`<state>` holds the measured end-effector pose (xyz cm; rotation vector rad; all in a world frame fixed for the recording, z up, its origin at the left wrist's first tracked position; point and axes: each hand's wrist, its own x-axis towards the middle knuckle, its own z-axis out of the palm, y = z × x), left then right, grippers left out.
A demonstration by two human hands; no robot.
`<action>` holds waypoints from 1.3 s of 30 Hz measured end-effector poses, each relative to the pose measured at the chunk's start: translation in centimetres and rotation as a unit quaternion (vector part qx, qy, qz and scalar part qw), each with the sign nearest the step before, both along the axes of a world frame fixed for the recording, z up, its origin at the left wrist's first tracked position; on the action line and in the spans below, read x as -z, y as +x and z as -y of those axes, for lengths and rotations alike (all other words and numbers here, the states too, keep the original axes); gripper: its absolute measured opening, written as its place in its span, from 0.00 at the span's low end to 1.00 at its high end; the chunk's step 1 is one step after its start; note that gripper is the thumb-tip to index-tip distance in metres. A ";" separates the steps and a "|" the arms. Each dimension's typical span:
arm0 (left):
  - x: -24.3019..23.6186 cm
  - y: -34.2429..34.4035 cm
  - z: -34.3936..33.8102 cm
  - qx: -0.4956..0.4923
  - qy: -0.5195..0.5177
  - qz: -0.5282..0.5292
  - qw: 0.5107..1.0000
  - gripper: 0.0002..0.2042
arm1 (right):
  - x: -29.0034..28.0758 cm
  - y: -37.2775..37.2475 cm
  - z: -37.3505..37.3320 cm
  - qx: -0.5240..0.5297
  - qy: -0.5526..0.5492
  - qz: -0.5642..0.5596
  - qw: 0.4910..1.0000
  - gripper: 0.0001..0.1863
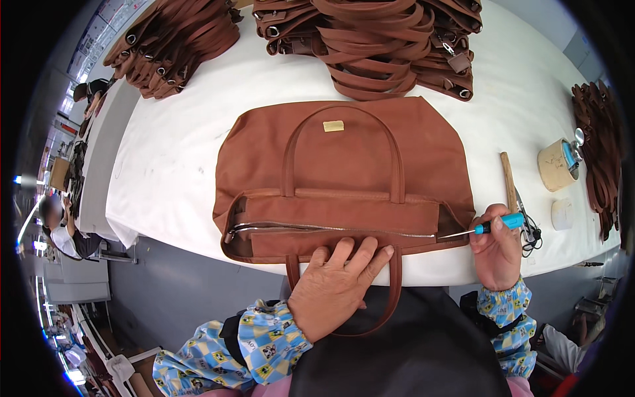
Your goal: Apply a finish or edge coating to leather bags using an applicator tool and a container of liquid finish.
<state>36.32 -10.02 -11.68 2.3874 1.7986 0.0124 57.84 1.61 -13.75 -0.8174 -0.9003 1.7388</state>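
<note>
A brown leather handbag (350, 152) lies on the white-covered table, its top side toward me. A silver zipper (337, 229) runs across its top. My left hand (337, 284) rests on the bag's near edge, fingers spread over the brown panel below the zipper; its thumb is mostly hidden. The near handle (395, 284) hangs over the table edge around that hand. My right hand (496, 248) grips a blue-handled awl (508, 223). The awl's thin metal shaft points left, with its tip by the zipper's right end.
Stacks of brown leather bags (377, 46) lie at the back, with another pile (178, 46) at far left and more (598, 152) at far right. Right of my bag are a wooden-handled tool (508, 178), small black-handled scissors (531, 231), a cream pot (555, 165) and a white spool (562, 214).
</note>
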 end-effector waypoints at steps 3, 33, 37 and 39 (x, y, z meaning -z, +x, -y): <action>0.5 -0.2 -0.3 0.008 0.004 0.006 1.000 0.38 | 0.5 -0.2 -0.2 0.010 -0.008 0.001 1.000 0.06; -3.4 -4.4 -3.5 0.093 -0.072 0.194 0.974 0.20 | -2.6 -3.5 -0.3 -0.035 0.065 0.058 0.996 0.10; -4.6 -5.8 -5.4 -0.049 0.093 0.157 0.982 0.24 | -2.2 -3.8 0.1 -0.048 0.054 0.110 0.991 0.10; -2.6 -6.3 -5.9 -0.062 0.046 0.148 0.986 0.25 | -2.1 -3.8 -0.1 -0.041 0.053 0.115 0.991 0.10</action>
